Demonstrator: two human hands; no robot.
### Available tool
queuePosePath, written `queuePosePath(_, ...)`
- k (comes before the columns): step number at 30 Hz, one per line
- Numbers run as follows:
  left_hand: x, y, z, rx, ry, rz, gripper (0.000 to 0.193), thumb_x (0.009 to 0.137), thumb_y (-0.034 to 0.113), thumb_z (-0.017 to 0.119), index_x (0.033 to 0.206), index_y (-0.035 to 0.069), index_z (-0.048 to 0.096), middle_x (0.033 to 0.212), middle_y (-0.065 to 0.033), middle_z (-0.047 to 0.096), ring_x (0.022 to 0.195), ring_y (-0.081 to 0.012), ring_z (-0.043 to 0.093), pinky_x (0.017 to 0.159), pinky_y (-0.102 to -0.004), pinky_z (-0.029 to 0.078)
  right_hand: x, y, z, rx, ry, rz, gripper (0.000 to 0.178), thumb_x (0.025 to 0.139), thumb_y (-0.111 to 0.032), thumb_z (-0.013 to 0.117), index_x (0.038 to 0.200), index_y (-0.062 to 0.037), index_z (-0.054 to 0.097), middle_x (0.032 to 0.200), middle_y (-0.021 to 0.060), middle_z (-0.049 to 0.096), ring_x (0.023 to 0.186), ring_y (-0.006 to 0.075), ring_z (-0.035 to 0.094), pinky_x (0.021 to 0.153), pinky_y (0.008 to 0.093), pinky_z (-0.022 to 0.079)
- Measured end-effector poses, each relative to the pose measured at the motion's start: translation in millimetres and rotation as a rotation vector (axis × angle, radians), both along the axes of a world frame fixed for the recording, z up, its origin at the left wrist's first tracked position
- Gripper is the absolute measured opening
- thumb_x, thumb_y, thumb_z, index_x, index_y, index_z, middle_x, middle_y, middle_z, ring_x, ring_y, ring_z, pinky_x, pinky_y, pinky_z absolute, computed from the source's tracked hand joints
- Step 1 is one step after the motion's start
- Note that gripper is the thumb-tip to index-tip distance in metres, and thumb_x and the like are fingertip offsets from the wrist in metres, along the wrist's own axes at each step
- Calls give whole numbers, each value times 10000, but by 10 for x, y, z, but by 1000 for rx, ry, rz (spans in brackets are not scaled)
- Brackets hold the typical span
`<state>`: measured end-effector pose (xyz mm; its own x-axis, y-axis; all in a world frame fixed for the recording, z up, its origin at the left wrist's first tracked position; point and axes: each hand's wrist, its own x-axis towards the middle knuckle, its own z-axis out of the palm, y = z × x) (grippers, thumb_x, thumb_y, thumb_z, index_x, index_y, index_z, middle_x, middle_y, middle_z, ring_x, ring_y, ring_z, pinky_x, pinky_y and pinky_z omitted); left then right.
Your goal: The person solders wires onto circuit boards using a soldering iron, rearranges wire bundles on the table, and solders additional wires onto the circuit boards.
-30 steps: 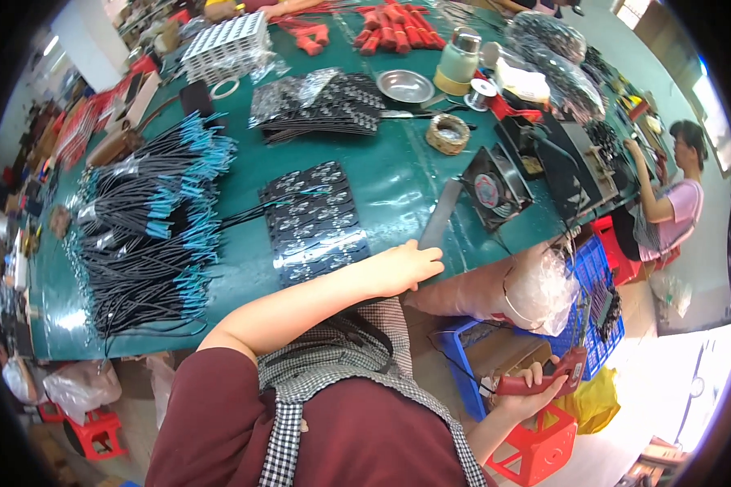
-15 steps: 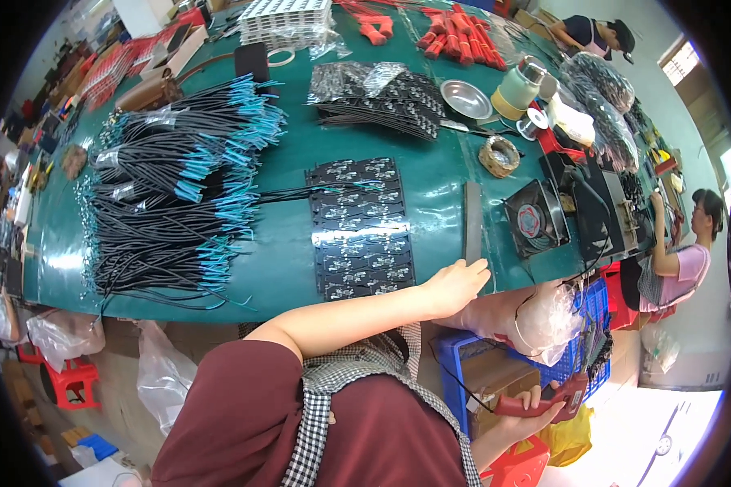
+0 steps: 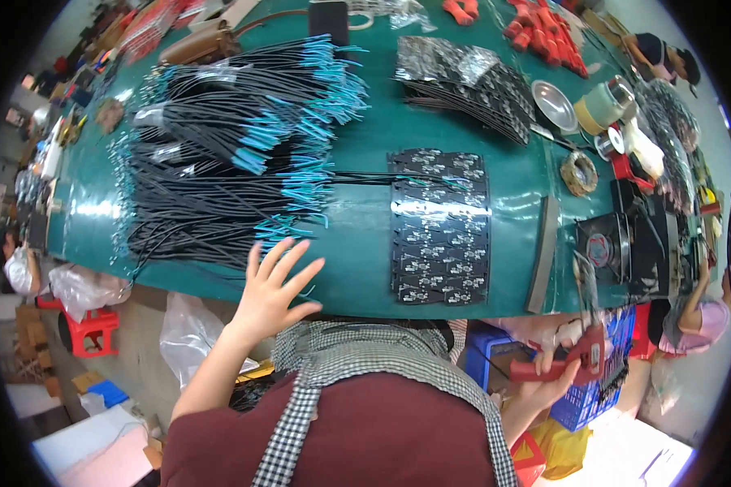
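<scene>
My left hand (image 3: 274,294), fingers spread and holding nothing, reaches over the table's near edge beside a big pile of black cables (image 3: 211,191) with blue wire ends. In my right hand (image 3: 548,380), low at the right beyond the table edge, is a red pistol-shaped soldering gun (image 3: 589,357) with a cord; its thin metal front end points up. Between the hands lies a panel of black circuit boards (image 3: 440,252). A few black cables stretch from the pile across the top of this panel. The gun's tip is too blurred to make out.
A dark grey bar (image 3: 544,256) lies right of the boards, near a fan (image 3: 603,243). Behind are stacked black boards (image 3: 467,85), a metal dish (image 3: 555,105), a tape roll (image 3: 579,173) and a wire spool (image 3: 609,144). A blue crate (image 3: 581,406) stands below; other people sit right.
My left hand has swung from the grey bar at the right over to the cable pile, its fingers spreading. The soldering gun has risen slightly in my right hand. The whole view has shifted.
</scene>
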<state>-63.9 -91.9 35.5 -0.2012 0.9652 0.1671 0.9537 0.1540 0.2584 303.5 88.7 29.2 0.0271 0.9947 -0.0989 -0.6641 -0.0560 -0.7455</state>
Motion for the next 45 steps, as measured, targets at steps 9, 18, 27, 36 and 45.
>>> queuePosePath(9,-286,-26,-342,168,-24,-78,350,739,177,647,1080,127,584,1202,-58,509,1145,-212,458,998,-449,280,-524,93,-6,-29,174,310,406,918,-282,468,1191,-7,344,1002,121,502,528,94,404,419,192,364)
queuePosePath(18,-535,597,-155,316,-4,-62,172,676,69,650,839,68,595,851,-31,562,809,-209,533,703,-341,410,-695,49,6,-43,-1,307,449,920,-264,466,1254,-9,312,1025,140,510,535,98,417,438,196,376)
queuePosePath(27,-500,799,-211,159,-102,-31,119,718,58,632,806,64,551,741,-36,537,745,-209,539,673,-338,419,-882,199,24,-21,-191,348,489,916,-247,468,1285,6,272,1034,156,509,530,102,427,444,197,360)
queuePosePath(36,21,1491,-108,19,-508,34,114,806,131,597,812,68,503,736,-84,581,626,-258,582,518,-334,437,-1139,296,91,-41,-346,352,523,846,-240,564,1245,16,343,990,188,546,529,140,475,435,221,380)
queuePosePath(45,60,1869,-213,33,-909,63,98,774,60,623,803,27,535,758,-81,530,593,-254,545,548,-319,428,-1241,308,74,-153,-482,482,545,789,-224,637,1211,26,400,979,209,558,544,161,499,450,243,419)
